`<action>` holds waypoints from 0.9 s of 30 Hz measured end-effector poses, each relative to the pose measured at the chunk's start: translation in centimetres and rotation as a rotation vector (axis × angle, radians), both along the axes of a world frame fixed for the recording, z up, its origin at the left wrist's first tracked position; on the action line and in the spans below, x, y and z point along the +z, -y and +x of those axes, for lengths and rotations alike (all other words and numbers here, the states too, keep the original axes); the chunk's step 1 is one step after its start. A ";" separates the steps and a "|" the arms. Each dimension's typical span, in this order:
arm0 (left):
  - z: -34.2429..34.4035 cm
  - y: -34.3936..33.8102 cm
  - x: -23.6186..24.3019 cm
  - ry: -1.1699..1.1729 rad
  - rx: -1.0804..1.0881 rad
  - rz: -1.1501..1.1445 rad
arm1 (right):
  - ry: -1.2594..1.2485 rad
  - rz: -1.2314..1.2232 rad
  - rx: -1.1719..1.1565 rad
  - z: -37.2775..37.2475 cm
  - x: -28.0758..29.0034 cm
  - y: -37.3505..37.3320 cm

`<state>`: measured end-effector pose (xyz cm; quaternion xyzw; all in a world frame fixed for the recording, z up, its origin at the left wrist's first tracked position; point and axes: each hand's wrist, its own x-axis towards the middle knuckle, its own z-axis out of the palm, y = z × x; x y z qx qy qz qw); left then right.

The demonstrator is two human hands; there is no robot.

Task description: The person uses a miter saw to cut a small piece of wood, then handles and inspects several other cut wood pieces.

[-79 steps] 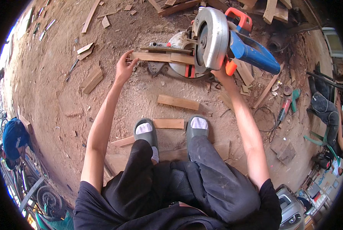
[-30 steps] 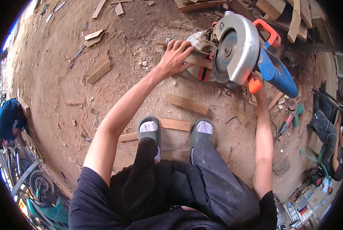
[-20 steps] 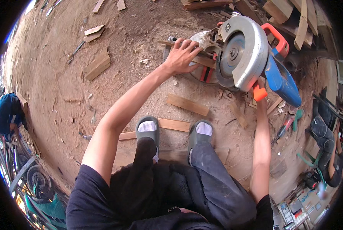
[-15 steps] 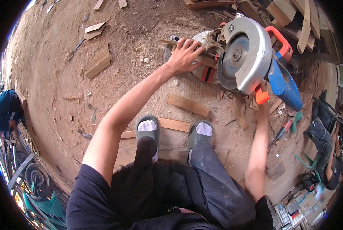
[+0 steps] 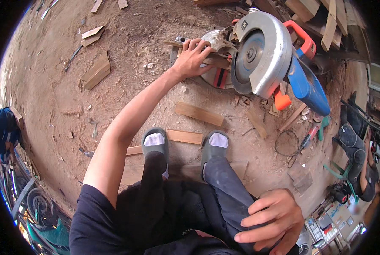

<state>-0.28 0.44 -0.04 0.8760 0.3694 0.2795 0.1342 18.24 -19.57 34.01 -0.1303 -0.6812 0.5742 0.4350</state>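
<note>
A miter saw with a silver blade guard, a round blade and a blue motor housing stands on the dirt ground at the upper right. My left hand reaches out to its base, fingers curled over a short wooden piece lying along the saw's fence, left of the blade. The palm hides part of that wood. Close to my right thigh, my right hand is raised with loosely bent, spread fingers and nothing in it. The saw's orange trigger handle is apart from it.
Near my sandals lie a cut board and another wooden strip. Scrap timber is piled behind the saw. A red-and-black hand tool with a cord lies to the right. Other people are at the far left and right.
My right hand has let go of the saw's handle area and come back toward my thigh. My left hand stays on the wood. The whole view has shifted slightly.
</note>
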 end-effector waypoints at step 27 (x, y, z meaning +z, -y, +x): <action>-0.2 0.1 -0.6 -0.021 -0.012 0.027 | 1.004 -0.104 -0.492 3.6 -8.7 -1.5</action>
